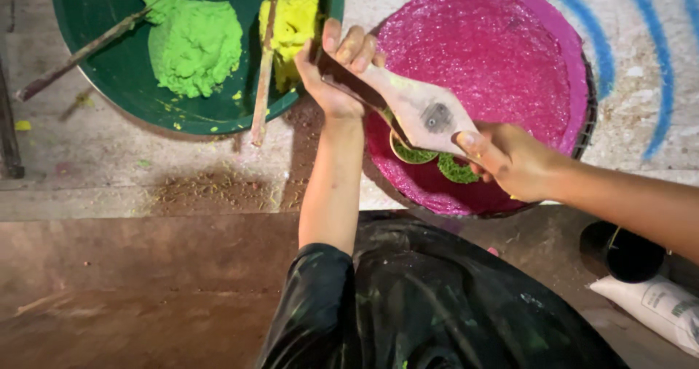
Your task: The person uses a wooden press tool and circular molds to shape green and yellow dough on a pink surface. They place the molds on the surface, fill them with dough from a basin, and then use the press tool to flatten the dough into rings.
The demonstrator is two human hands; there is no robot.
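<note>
A flat wooden tool with a widened, diamond-shaped middle lies across the rim of a round basin of pink powder. My left hand grips the tool's narrow end at the basin's left edge. My right hand holds the other end with the thumb on top. Under the tool, two small round cups of green powder sit in the pink powder.
A dark green basin at the top left holds a heap of light green powder, a heap of yellow powder and two wooden sticks. A black cylinder and a white sack are at the lower right. Blue lines mark the floor.
</note>
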